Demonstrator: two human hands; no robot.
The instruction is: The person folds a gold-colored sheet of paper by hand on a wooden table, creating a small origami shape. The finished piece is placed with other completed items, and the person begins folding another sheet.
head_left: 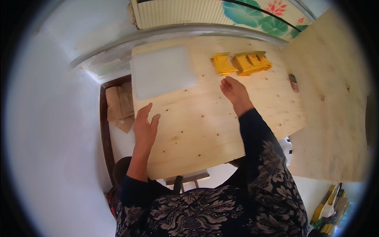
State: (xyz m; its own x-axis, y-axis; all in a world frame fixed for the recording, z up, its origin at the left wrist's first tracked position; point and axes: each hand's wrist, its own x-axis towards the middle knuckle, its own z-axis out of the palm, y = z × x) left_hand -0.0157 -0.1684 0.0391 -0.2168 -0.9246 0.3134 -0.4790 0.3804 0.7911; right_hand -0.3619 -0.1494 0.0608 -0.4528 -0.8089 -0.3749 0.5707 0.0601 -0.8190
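Observation:
Over the left part of the wooden table (185,138), my left hand (146,125) is open, with its thumb apart from the fingers and nothing in it. It is nearest to a stack of whitish translucent sheets (164,73), just below their front edge. My right hand (235,91) hovers just in front of the gold foil packets, its fingers loosely bent and no object visible in them. One small pile of gold packets (224,64) lies nearest to those fingertips. Beside it on the right is a larger, overlapping row of gold packets (252,63).
A small red-and-dark mobile phone (293,83) lies at the table's right edge. An upright wooden board (327,98) borders that side. Brown paper (119,102) sits in a dark-framed space left of the table. Behind stands a panel painted with flowers (252,15).

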